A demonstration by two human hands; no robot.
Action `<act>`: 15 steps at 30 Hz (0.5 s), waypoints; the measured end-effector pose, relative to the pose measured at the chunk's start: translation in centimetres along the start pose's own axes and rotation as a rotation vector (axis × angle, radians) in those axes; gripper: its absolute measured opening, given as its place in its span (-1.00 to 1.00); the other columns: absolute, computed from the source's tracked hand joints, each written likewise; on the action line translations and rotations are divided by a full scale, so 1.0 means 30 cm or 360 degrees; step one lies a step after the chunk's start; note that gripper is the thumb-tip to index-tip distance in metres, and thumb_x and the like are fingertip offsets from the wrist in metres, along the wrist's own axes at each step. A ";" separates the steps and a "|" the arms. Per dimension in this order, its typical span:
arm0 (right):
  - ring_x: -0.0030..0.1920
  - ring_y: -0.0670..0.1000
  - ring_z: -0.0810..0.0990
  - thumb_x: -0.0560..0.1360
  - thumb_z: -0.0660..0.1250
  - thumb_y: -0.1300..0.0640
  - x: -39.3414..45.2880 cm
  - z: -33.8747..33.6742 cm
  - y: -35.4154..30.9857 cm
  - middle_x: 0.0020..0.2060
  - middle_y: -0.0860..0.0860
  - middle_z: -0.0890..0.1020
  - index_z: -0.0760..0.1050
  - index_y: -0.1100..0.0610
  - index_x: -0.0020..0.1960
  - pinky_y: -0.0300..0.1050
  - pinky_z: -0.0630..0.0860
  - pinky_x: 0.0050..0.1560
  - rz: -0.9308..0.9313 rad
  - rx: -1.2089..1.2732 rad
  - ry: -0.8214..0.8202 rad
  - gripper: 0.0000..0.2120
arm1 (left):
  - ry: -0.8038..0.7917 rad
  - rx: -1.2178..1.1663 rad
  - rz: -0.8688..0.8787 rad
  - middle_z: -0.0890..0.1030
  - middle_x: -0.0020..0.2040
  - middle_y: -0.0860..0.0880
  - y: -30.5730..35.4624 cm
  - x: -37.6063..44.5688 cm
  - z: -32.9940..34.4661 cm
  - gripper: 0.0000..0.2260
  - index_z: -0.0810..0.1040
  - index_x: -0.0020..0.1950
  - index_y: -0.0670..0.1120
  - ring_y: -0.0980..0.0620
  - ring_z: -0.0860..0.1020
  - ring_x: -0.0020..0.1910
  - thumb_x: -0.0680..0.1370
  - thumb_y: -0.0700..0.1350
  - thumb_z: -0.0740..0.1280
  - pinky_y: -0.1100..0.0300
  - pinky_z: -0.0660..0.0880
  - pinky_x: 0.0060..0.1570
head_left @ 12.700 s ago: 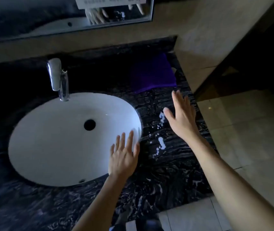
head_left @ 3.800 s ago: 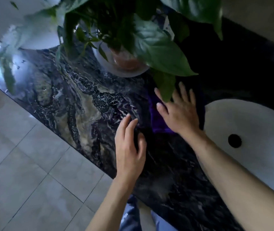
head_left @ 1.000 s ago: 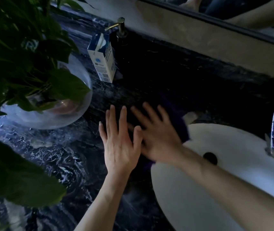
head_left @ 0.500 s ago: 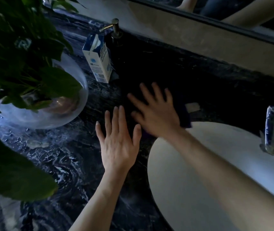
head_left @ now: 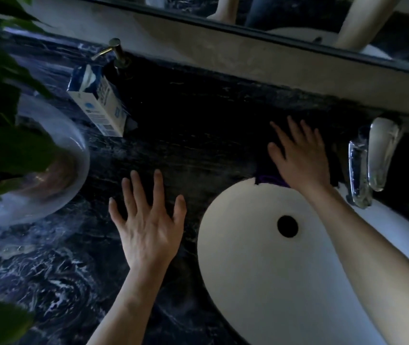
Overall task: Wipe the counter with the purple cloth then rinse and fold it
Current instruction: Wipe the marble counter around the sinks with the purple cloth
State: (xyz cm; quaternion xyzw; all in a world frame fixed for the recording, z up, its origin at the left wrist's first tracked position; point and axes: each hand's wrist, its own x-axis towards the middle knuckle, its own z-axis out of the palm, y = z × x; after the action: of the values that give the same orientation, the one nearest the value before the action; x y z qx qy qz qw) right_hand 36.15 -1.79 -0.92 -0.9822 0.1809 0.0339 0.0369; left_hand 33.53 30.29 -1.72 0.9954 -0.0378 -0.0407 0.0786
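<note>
The purple cloth lies on the dark marble counter at the far rim of the white sink, mostly hidden in shadow. My right hand presses flat on it with fingers spread, just left of the chrome faucet. Only the cloth's near edge shows purple, slightly overhanging the basin. My left hand rests flat on the bare counter left of the sink, fingers spread, holding nothing.
A blue and white carton and a brass soap pump stand at the back left. A potted plant in a glass bowl sits at the left. A mirror runs along the back wall.
My right hand has slid the cloth to the right along the back of the sink toward the faucet. My left hand has stayed flat on the counter.
</note>
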 end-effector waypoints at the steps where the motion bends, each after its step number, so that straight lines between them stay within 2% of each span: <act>1: 0.63 0.14 0.06 0.61 -0.08 -0.26 -0.009 0.003 -0.006 0.65 0.02 0.13 0.10 -0.20 0.61 0.24 -0.05 0.61 0.0091 -0.0003 -0.0005 -0.42 | 0.0004 0.0007 0.0000 -0.01 0.67 -0.16 0.002 0.003 0.001 -0.37 -0.03 0.66 0.09 -0.14 -0.05 0.65 0.64 0.33 -0.14 -0.28 -0.06 0.56; 3: 0.63 0.20 0.04 0.62 -0.05 -0.26 -0.013 0.004 -0.095 0.65 0.02 0.11 0.08 -0.22 0.61 0.29 -0.05 0.59 0.0243 0.0028 -0.0025 -0.43 | -0.0003 0.0014 0.0001 -0.01 0.67 -0.18 0.010 0.002 -0.002 -0.37 -0.02 0.66 0.08 -0.16 -0.04 0.65 0.64 0.32 -0.15 -0.29 -0.05 0.55; 4: 0.63 0.23 0.05 0.61 -0.04 -0.27 -0.008 0.006 -0.167 0.65 0.02 0.13 0.09 -0.23 0.60 0.32 -0.02 0.56 0.0227 0.0027 -0.0008 -0.43 | -0.0007 0.0013 0.0012 -0.01 0.67 -0.18 0.016 0.004 -0.004 -0.37 -0.02 0.66 0.07 -0.16 -0.04 0.65 0.64 0.32 -0.15 -0.30 -0.05 0.55; 6: 0.61 0.27 0.09 0.59 0.00 -0.30 -0.003 0.010 -0.352 0.64 0.02 0.18 0.15 -0.24 0.58 0.35 0.03 0.54 -0.0030 0.0044 0.0040 -0.43 | -0.0009 0.0011 0.0015 -0.01 0.67 -0.19 0.019 0.007 -0.006 -0.36 -0.02 0.67 0.07 -0.17 -0.04 0.65 0.64 0.32 -0.17 -0.29 -0.05 0.55; 8: 0.62 0.25 0.07 0.59 0.01 -0.31 -0.012 0.026 -0.526 0.64 -0.01 0.17 0.15 -0.28 0.58 0.34 0.00 0.55 -0.0422 0.0071 0.0004 -0.44 | -0.0022 0.0028 0.0029 -0.02 0.67 -0.18 0.012 0.007 -0.007 -0.35 -0.03 0.67 0.06 -0.16 -0.05 0.65 0.63 0.32 -0.20 -0.29 -0.06 0.55; 10: 0.63 0.20 0.03 0.60 -0.03 -0.32 -0.015 0.041 -0.602 0.64 -0.06 0.14 0.12 -0.31 0.58 0.33 -0.05 0.56 -0.0725 0.0070 -0.0083 -0.45 | -0.0013 0.0030 0.0031 -0.02 0.67 -0.17 0.008 0.005 -0.009 -0.35 -0.03 0.66 0.06 -0.15 -0.06 0.65 0.63 0.32 -0.20 -0.28 -0.05 0.55; 11: 0.63 0.17 0.05 0.60 -0.05 -0.33 0.000 0.042 -0.588 0.64 -0.08 0.16 0.13 -0.32 0.57 0.31 -0.05 0.56 -0.0781 0.0078 -0.0078 -0.46 | 0.0002 0.0026 0.0031 -0.01 0.67 -0.17 0.006 0.008 -0.010 -0.36 -0.02 0.66 0.07 -0.14 -0.05 0.65 0.63 0.32 -0.19 -0.28 -0.04 0.55; 13: 0.62 0.14 0.15 0.59 -0.05 -0.33 0.026 0.033 -0.480 0.61 -0.08 0.25 0.21 -0.32 0.54 0.31 0.01 0.55 -0.0598 0.0098 0.0043 -0.47 | 0.0012 0.0012 0.0025 0.01 0.67 -0.16 0.006 0.005 -0.009 -0.38 -0.01 0.66 0.09 -0.13 -0.03 0.65 0.64 0.31 -0.17 -0.27 -0.04 0.55; 15: 0.62 0.12 0.14 0.60 -0.05 -0.32 0.048 0.026 -0.302 0.62 -0.08 0.23 0.20 -0.31 0.55 0.31 0.00 0.55 -0.0182 0.0093 0.0085 -0.47 | 0.0007 -0.0016 0.0022 0.00 0.67 -0.15 0.006 0.002 -0.010 -0.38 -0.02 0.66 0.11 -0.12 -0.05 0.65 0.63 0.31 -0.18 -0.26 -0.06 0.56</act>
State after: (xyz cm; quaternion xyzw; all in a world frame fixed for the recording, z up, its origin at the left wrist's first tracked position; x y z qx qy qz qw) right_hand 40.70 6.21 -1.27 -0.9900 0.1263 0.0001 0.0626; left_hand 33.60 30.16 -1.40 0.9948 -0.0442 -0.0383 0.0838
